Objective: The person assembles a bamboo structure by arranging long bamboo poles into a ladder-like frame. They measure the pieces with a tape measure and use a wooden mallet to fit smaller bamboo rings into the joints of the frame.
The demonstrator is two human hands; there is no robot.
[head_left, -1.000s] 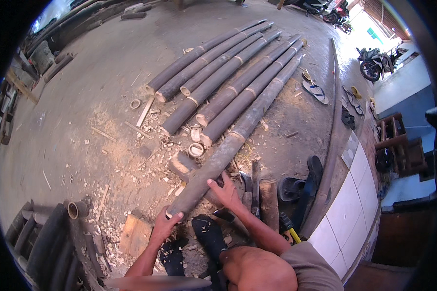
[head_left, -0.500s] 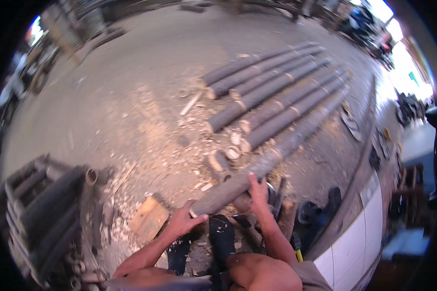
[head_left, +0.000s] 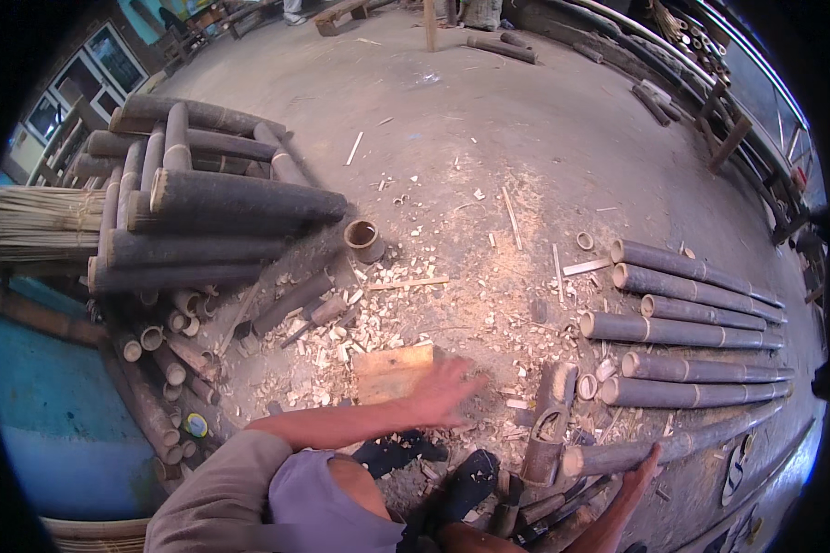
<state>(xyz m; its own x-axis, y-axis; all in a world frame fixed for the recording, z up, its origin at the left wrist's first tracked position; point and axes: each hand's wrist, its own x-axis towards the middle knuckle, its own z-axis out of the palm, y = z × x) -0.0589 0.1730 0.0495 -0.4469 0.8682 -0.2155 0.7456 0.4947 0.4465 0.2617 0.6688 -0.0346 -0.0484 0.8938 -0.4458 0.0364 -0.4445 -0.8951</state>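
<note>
A long dark bamboo pole (head_left: 687, 444) lies at the lower right, its pale cut end toward me. My right hand (head_left: 640, 472) grips its near side, thumb up against it; part of the fingers is hidden. My left hand (head_left: 447, 392) is off the pole, blurred, with its fingers spread and nothing in them. It hovers by a light wooden block (head_left: 392, 370) on the chip-strewn floor. Between my left hand and the pole stands a short bamboo piece (head_left: 549, 429) with an opening cut in it, close to the pole's end.
More bamboo poles (head_left: 701, 318) lie in a row on the right. Stacked dark bamboo lengths (head_left: 240, 207) rise at the left, above several short bamboo tubes (head_left: 171, 369). A hollow bamboo section (head_left: 364, 241) stands among wood chips (head_left: 406, 276). Sandals (head_left: 733, 475) lie at the right.
My view has swung to the left. My left hand has let go of the pole's end and moved away to the left. The right hand stays on the pole, which now rests lower right.
</note>
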